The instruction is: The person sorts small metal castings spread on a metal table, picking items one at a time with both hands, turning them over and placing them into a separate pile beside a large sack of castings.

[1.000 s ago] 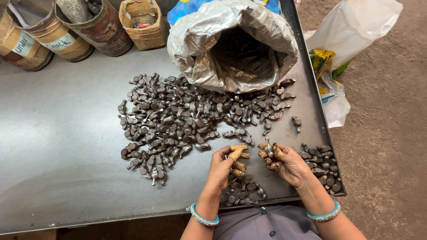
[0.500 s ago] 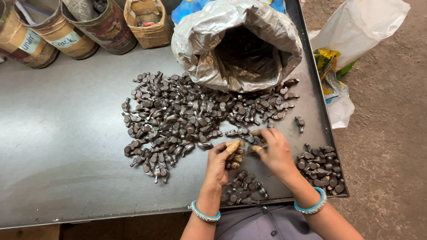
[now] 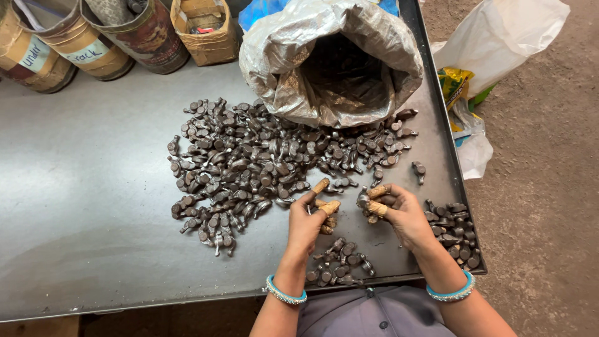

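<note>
A broad heap of small dark metal parts (image 3: 249,162) lies spread on the grey metal table (image 3: 93,218). My left hand (image 3: 307,223) rests at the heap's near edge, its fingertips wrapped in tan tape and curled; what it holds is hidden. My right hand (image 3: 404,217), taped the same way, pinches one small dark metal part (image 3: 362,200) between thumb and fingers, close to the left hand. A small cluster of parts (image 3: 337,265) lies just below the hands. Another cluster (image 3: 452,231) sits by the table's right edge. Both wrists wear blue bangles.
A crumpled silver sack (image 3: 331,62) lies open on its side at the back, its mouth facing the heap. Taped round cans (image 3: 87,47) and a small cardboard box (image 3: 203,25) line the back left. A white plastic bag (image 3: 499,37) lies on the dirt floor to the right.
My right hand reached left to the heap's edge, then drew back a little with a part between its fingers. My left hand stayed almost in place.
</note>
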### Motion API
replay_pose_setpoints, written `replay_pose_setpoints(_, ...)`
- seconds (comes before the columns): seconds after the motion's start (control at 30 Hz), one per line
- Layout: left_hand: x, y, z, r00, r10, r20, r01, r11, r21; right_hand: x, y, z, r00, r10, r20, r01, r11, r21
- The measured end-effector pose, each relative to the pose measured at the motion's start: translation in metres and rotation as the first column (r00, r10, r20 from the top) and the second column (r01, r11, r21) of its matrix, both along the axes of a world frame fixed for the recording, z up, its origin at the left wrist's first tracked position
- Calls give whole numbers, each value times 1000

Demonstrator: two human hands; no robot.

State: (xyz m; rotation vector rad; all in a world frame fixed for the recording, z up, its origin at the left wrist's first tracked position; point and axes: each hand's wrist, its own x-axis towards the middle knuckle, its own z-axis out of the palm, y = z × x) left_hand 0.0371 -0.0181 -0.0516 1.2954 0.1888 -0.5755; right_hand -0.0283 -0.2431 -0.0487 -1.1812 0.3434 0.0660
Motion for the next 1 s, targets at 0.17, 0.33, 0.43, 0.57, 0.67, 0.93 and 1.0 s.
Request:
replay_pose_setpoints(0.17,-5,-11,-6,999,48,-24,-50,995,-90,-4,1,14,987,23,-161,-21,1000,14)
replay_pose_setpoints(0.33,-14,-8,-10,931,108,-348,-195,954,-227,4,22,34,986,166,-15,-164,951,-263)
replay_pose_setpoints(0.43,-16,6,-6,870,-26,-493,-186,908,-376,22,41,46,970,184,159,-10,683,-730)
replay_pose_setpoints(0.57,-8,31,1,921,79,-382,-205,930,-304,38,67,51,927,309,211,102,335,-937)
replay_pose_setpoints(0.67,-6,45,6,934,207,-293,-279,932,-231,40,86,40,905,386,178,90,235,-968)
replay_pose_setpoints(0.93,-14,38,3,981,69,-181,-98,982,-160,31,46,-4,989,108,98,-61,917,-393)
replay_pose_setpoints(1.0,-17,27,-4,987,28,-161,-53,986,-155,26,32,-5,989,22,146,-6,994,-107)
